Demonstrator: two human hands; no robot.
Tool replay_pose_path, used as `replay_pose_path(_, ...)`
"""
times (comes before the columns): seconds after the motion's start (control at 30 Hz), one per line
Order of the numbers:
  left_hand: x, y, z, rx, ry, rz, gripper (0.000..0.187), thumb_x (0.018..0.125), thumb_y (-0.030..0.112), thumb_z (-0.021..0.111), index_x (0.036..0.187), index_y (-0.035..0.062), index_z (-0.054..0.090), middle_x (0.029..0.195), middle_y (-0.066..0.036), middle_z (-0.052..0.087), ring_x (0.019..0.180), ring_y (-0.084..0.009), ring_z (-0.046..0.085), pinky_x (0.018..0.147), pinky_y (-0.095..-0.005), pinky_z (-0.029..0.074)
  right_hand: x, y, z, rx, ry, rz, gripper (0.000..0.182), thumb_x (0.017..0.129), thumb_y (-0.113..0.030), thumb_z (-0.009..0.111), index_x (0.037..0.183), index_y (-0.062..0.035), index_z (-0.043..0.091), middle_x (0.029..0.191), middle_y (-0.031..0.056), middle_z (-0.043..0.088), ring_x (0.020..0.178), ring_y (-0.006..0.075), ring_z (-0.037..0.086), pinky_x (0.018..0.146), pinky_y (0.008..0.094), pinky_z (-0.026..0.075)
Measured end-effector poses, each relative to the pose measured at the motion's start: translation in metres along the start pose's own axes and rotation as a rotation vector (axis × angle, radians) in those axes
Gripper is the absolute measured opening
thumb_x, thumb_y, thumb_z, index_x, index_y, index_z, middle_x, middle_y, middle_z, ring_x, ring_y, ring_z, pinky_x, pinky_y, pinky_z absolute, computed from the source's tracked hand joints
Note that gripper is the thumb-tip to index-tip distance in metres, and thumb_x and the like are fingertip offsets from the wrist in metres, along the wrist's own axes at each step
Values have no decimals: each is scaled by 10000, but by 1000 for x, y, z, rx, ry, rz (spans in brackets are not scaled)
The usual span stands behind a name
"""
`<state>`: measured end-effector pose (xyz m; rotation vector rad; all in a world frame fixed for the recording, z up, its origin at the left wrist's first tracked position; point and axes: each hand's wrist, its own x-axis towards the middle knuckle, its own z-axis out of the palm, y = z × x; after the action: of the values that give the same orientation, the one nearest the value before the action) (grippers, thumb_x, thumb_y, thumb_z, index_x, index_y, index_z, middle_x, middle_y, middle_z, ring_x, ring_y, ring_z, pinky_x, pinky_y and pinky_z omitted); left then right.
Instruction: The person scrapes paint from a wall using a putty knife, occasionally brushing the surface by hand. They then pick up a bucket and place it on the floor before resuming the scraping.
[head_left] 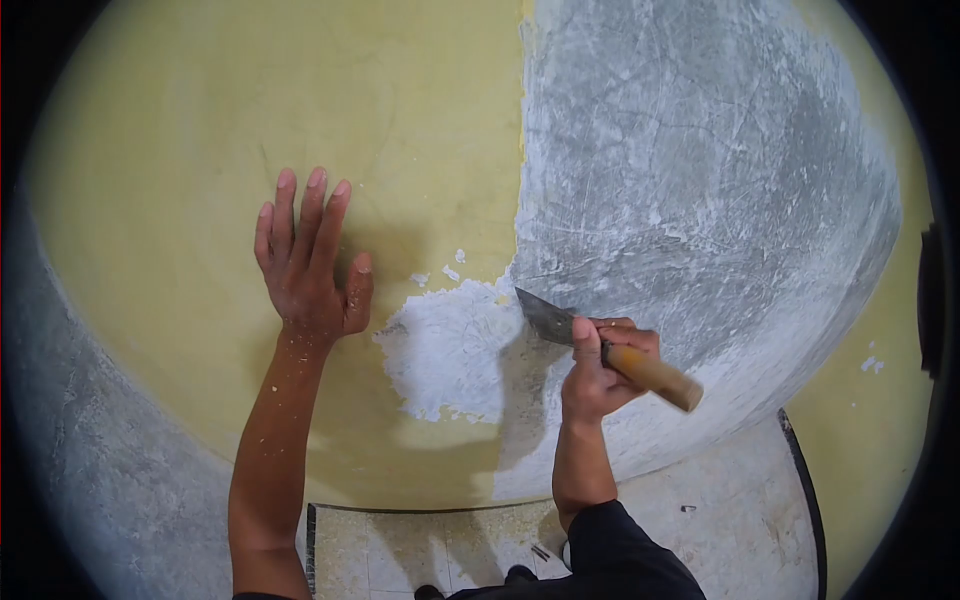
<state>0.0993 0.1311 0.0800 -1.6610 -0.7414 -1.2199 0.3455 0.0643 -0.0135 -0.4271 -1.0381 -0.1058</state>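
Down at the bottom edge, a tiled floor point(720, 500) dusted with pale flakes and crumbs, and a dark sleeve point(620, 550) coming up from it on the right. Just above that sleeve, the right hand point(597, 365) is curled into a tight fist around the wooden handle of a scraper point(600, 345), thumb on top, handle sticking out to the right, metal blade pointing up and left. The blade tip sits right at the edge of a rough white scraped patch point(450, 350), touching the wall there. Over on the other side of that patch, the left hand point(310, 265) is spread flat and open against the yellow paint point(200, 150), fingers pointing up, thumb out toward the patch, holding nothing. Flecks of paint cling to the bare forearm below it. Small white chips dot the yellow just above the patch. Further up and to the right, a big bare grey area point(700, 170) of wall, scratched and streaked with white, meets the yellow along a near-vertical line running up from the blade.
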Motion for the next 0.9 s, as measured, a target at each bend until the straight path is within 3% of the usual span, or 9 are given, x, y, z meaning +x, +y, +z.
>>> replay_pose_path(0.17, -1, 4, -2, 9, -26, 1, 555, 911, 336, 468, 1388, 56, 514, 1463, -139, 479, 1397, -391, 365, 1126, -524, 214, 7, -8, -15, -251, -176, -84, 277, 804, -3, 784, 905, -41, 529, 800, 71, 629, 690, 136, 589, 638, 263, 474)
replay_pose_path(0.2, 0, 7, -5, 28, -64, 7, 564, 918, 307, 470, 1409, 29, 470, 1480, -168, 444, 1411, -402, 335, 1134, -534, 197, 8, -21, -13, 145, -5, 430, 254, 809, -48, 796, 873, -49, 551, 808, 66, 631, 702, 122, 582, 635, 262, 468)
replay_pose_path(0.3, -5, 17, 2, 42, -78, -20, 638, 899, 285, 523, 1455, 9, 375, 1537, -230, 314, 1450, -418, 243, 1158, -557, 151, -23, -4, -65, -68, -34, 316, 235, 822, -66, 781, 817, -51, 546, 759, 64, 606, 574, 104, 534, 540, 248, 438)
replay_pose_path(0.43, -50, 106, 31, -189, -305, -20, 762, 818, 401, 670, 1461, 86, 407, 1542, -233, 287, 1443, -407, 253, 1153, -573, 172, -116, -7, -155, -56, -92, 842, 217, 829, -33, 749, 824, -51, 532, 721, 24, 552, 581, 99, 532, 503, 261, 451)
replay_pose_path(0.5, -69, 148, 28, -525, -677, 196, 698, 846, 371, 650, 1471, 174, 410, 1545, -146, 337, 1459, -303, 267, 1176, -491, 219, -152, -26, -201, -28, -122, 1013, 214, 826, 12, 721, 816, -59, 519, 716, 24, 544, 571, 108, 531, 475, 277, 462)
replay_pose_path(0.63, -125, 198, -3, -715, -711, 458, 694, 860, 315, 659, 1477, 138, 397, 1498, -122, 424, 1390, -271, 399, 1172, -460, 273, -190, -58, -262, 10, 5, 1169, 151, 865, -6, 666, 830, -60, 529, 734, 42, 561, 566, 141, 557, 457, 297, 480)
replay_pose_path(0.73, -166, 244, -42, -926, -808, -14, 607, 898, 226, 660, 1455, 129, 439, 1449, -108, 493, 1346, -278, 462, 1138, -441, 320, -175, -89, -268, 92, 127, 1235, 112, 917, -101, 641, 883, -60, 542, 778, 48, 580, 631, 165, 606, 482, 308, 510)
replay_pose_path(0.8, -179, 274, -67, -1259, -955, -645, 565, 893, 176, 694, 1414, 96, 487, 1344, -97, 591, 1265, -258, 541, 1066, -413, 393, -164, -96, -268, 275, 191, 1223, 180, 961, -230, 614, 974, -63, 549, 877, 49, 604, 745, 185, 653, 596, 346, 588)
replay_pose_path(0.9, -195, 303, -95, -1490, -932, -1004, 433, 910, 131, 684, 1316, 47, 557, 1211, -95, 657, 1128, -189, 606, 940, -369, 486, -147, -107, -249, 336, 144, 1162, 191, 954, -215, 622, 1036, -52, 566, 923, 73, 611, 815, 200, 664, 681, 374, 612)
